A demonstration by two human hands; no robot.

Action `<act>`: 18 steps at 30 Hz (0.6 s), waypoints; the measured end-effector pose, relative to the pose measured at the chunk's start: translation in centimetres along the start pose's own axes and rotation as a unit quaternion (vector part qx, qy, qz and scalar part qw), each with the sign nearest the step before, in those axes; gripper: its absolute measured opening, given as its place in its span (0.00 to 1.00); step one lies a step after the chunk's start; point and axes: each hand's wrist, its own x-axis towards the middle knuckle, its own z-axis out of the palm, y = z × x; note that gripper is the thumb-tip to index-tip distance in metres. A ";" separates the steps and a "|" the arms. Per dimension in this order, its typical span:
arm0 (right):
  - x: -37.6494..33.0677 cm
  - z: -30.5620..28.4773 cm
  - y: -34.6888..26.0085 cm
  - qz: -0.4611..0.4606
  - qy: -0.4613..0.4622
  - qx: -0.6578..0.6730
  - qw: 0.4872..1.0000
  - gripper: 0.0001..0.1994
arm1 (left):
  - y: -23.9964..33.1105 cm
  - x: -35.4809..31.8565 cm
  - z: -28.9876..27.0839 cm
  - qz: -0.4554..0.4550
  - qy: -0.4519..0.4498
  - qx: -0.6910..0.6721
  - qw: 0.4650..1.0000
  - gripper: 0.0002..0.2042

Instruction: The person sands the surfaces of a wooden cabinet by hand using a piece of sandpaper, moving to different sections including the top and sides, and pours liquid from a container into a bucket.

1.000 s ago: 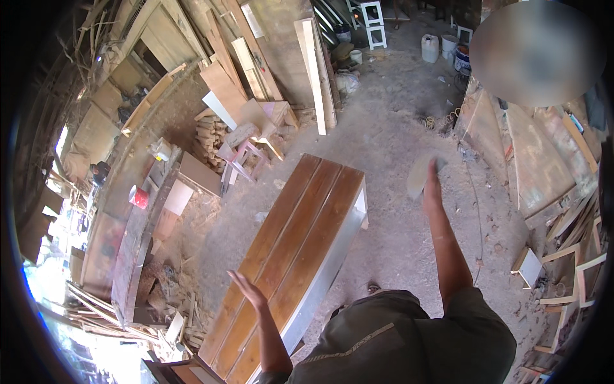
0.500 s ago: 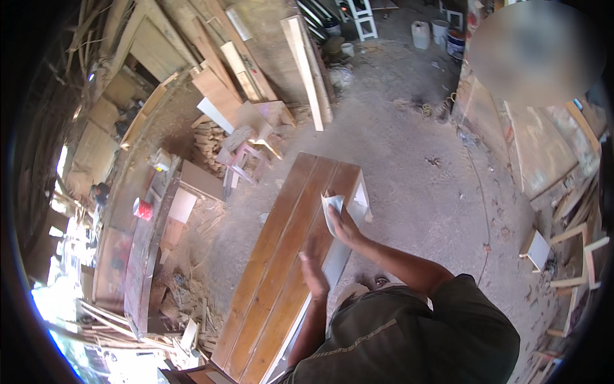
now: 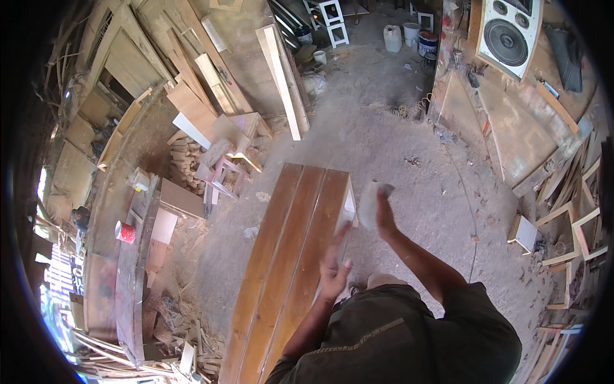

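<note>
A long brown varnished wooden box of three planks lies on the dusty floor in front of me. My left hand hovers over its right edge with fingers spread, holding nothing. My right hand is raised just right of the box's far end and grips a pale grey sheet, likely sandpaper, blurred by motion.
A workbench with a red cup runs along the left. Stacked wood blocks, leaning planks and small stools lie beyond the box. Buckets, a speaker and wooden frames stand at right.
My right hand, which swung down from high at the right onto the box's edge with the sheet, has now lifted off to the right. My left hand rose from the box top.
</note>
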 end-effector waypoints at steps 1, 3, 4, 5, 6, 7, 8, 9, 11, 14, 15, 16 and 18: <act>-1.0 -0.9 -0.9 0.061 -0.004 0.007 0.998 0.36 | 0.8 0.5 -1.2 0.015 0.048 0.022 0.999 0.36; -1.4 -4.1 0.8 0.098 0.035 0.044 0.994 0.37 | 2.3 2.1 -3.2 0.044 0.121 0.095 0.987 0.33; -2.9 -3.7 0.8 0.131 0.035 0.067 0.989 0.37 | 2.7 2.9 -4.7 0.057 0.158 0.160 0.973 0.33; -4.8 -3.2 0.8 0.164 0.036 0.089 0.982 0.36 | 2.6 3.4 -6.0 0.083 0.176 0.179 0.964 0.32; -5.9 -2.5 0.6 0.196 0.037 0.113 0.973 0.36 | 2.4 4.1 -7.1 0.110 0.193 0.199 0.954 0.32; -6.0 -1.9 1.2 0.210 0.006 0.145 0.967 0.35 | 2.2 5.1 -7.5 0.137 0.205 0.216 0.945 0.31; -5.7 -1.5 1.9 0.224 -0.023 0.178 0.958 0.34 | 2.2 6.0 -6.5 0.143 0.201 0.197 0.949 0.32; -5.4 -0.9 2.8 0.242 -0.055 0.212 0.945 0.33 | 1.1 6.8 -6.3 0.158 0.137 0.254 0.944 0.32; -1.8 -0.6 7.4 0.129 -0.227 0.201 0.944 0.32 | -3.6 8.8 -6.4 0.188 0.003 0.361 0.913 0.33; 1.0 1.6 2.6 0.228 -0.226 0.229 0.919 0.32 | -11.4 11.7 -7.2 0.199 -0.187 0.494 0.826 0.35; 2.7 2.4 -0.3 0.278 -0.198 0.242 0.908 0.33 | -11.7 13.8 -7.8 0.016 -0.098 0.331 0.938 0.36; 4.6 2.5 -2.0 0.220 -0.196 0.217 0.930 0.35 | -14.0 15.4 -10.4 -0.085 -0.003 0.239 0.967 0.37; 10.9 -0.8 -2.6 0.150 -0.138 0.099 0.974 0.36 | -18.9 18.7 -15.4 -0.167 0.151 0.246 0.943 0.38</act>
